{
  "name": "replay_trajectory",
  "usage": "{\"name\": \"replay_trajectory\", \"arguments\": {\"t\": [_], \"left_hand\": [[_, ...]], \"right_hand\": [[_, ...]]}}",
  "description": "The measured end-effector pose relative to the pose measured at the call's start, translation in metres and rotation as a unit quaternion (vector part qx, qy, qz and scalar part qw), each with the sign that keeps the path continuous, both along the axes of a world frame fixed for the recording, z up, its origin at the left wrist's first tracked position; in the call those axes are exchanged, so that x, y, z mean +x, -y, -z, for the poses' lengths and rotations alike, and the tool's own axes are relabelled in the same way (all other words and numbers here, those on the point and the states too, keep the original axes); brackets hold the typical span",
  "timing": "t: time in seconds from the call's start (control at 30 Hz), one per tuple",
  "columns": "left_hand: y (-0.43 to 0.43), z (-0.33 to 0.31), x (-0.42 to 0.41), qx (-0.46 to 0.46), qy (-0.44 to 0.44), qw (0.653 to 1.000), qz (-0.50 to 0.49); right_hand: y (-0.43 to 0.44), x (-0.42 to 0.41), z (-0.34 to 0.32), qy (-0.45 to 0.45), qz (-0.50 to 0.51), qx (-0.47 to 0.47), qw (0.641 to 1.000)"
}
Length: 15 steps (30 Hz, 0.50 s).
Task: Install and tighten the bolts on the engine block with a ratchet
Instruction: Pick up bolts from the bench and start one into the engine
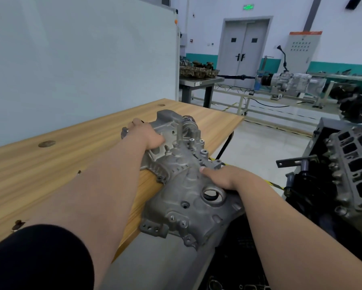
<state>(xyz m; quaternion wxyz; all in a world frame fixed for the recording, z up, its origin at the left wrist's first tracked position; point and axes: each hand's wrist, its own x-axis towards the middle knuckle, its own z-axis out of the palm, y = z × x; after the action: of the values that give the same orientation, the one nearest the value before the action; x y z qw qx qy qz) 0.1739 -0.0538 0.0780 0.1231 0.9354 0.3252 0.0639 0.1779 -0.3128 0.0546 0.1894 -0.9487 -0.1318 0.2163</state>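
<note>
- My black sleeve sat nearest the camera, with the left forearm stretched out across the worktop.
- The grey cast timing cover lay half on the worktop's edge. Its near end hung over the floor, so I judged it needed both hands to keep it from tipping.
- My right hand clamped the cover's right rim. The thumb was pressed flat on top and the fingers were tucked underneath, out of sight.
- My left hand gripped the cover's far end. The fingers were curled over the casting there, steadying its length.
- The engine block stood on its stand to my right, well apart from the cover. I took that as where the cover belonged before any bolting.
- I could see no bolts or ratchet anywhere.
- Farther off, a gearbox rested on a frame, with a grey double door behind it.
</note>
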Motion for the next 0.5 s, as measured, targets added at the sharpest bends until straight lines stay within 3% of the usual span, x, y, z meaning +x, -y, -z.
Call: {"name": "replay_trajectory", "arguments": {"t": [0.13,0.27,0.5], "left_hand": [[-0.001,0.013,0.0,-0.017,0.087,0.996,-0.012],[-0.004,0.015,0.001,-0.022,0.117,0.993,-0.009],[0.015,0.003,-0.013,0.016,0.169,0.985,0.029]], "right_hand": [[0.001,0.016,0.01,-0.103,0.06,0.115,0.986],[-0.001,0.02,0.02,-0.035,0.091,0.152,0.984],[0.018,-0.001,0.033,-0.014,0.131,0.185,0.974]]}}
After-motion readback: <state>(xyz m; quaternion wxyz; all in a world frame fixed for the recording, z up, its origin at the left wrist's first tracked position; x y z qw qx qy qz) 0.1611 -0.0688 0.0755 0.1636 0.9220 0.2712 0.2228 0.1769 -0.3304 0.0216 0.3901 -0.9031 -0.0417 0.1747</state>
